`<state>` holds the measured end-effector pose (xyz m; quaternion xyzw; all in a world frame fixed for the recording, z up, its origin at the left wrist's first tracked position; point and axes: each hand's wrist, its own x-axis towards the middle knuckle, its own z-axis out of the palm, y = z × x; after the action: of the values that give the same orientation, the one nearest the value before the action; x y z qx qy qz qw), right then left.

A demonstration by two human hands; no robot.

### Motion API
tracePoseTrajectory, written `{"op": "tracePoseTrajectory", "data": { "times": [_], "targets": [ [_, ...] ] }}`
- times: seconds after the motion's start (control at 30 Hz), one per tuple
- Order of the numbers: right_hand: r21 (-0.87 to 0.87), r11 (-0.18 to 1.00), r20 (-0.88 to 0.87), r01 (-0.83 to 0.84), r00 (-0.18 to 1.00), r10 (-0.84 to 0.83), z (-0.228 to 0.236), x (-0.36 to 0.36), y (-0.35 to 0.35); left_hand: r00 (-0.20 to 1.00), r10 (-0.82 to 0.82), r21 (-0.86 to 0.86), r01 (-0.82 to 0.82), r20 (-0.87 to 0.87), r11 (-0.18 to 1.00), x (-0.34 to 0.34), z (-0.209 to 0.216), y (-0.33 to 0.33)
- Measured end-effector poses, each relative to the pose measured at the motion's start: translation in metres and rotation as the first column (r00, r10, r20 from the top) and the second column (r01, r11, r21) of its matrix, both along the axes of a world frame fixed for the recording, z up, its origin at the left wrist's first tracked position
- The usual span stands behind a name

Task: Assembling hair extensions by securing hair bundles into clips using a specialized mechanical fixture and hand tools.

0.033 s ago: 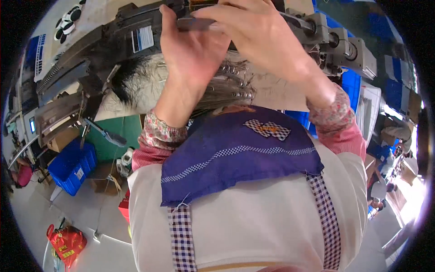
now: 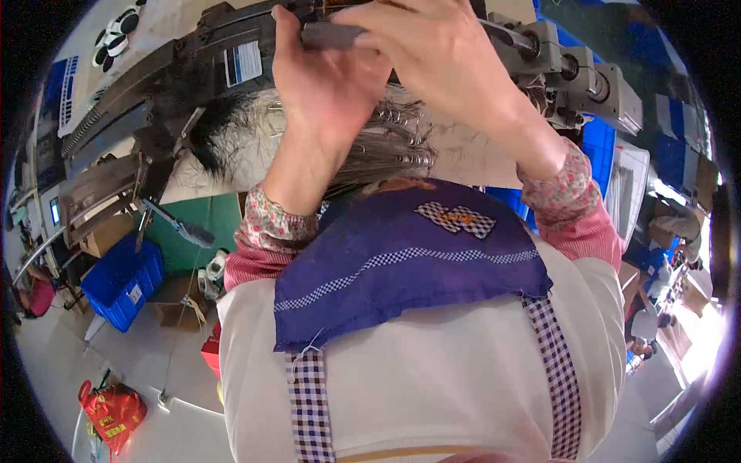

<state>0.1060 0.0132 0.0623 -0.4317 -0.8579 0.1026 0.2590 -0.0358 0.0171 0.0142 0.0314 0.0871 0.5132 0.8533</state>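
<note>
My left hand (image 2: 330,91) is raised at the top of the view, palm turned up and thumb spread away; the ends of its fingers are hidden. Over its fingers lies a small flat dark-grey strip (image 2: 333,35), its exact kind unclear. My right hand (image 2: 463,73) reaches in from the right with bent fingers closed on the strip's right end, slightly blurred. Below the hands, bundles of thin dark hair-like strands (image 2: 367,163) with shiny metallic bands lie on a pale worktop (image 2: 467,158). Loose dark strands (image 2: 231,139) are scattered left of my left wrist.
Behind my hands stretches a dark machine bed (image 2: 174,77), with a grey metal shaft housing (image 2: 614,96) at right. A lever with a grey grip (image 2: 193,234) juts out at left. Blue crates (image 2: 123,282) and a red bag (image 2: 114,415) stand on the floor.
My right hand has shifted slightly, and the grey strip shows more of its flat face. My left hand stays nearly in place.
</note>
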Motion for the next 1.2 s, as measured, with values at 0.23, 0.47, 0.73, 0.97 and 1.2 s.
{"op": "tracePoseTrajectory", "data": {
  "times": [0.23,0.47,0.73,0.97,1.2],
  "targets": [
    [-0.240,0.970,-0.394,0.048,0.908,-0.143,0.009,0.024,0.034,0.986,0.146,-0.060,-0.152,-0.085,0.987,0.008,0.001,-0.014],
    [-0.210,0.978,-0.187,0.015,0.981,-0.055,-0.007,0.036,0.039,0.979,0.180,-0.085,-0.189,-0.098,0.978,0.012,-0.001,-0.022],
    [-0.083,0.997,-0.089,-0.006,0.996,-0.001,0.004,0.030,0.043,0.986,0.116,0.047,-0.111,-0.122,0.993,0.009,-0.001,-0.020],
    [-0.117,0.993,-0.036,-0.008,0.999,0.004,0.002,0.032,0.041,0.982,0.110,0.045,-0.105,-0.154,0.994,0.008,-0.005,-0.019],
    [-0.046,0.998,-0.024,-0.038,0.999,0.037,0.005,0.033,0.043,0.982,0.117,-0.022,-0.122,-0.146,0.992,0.008,0.006,-0.017]
  ]
}}
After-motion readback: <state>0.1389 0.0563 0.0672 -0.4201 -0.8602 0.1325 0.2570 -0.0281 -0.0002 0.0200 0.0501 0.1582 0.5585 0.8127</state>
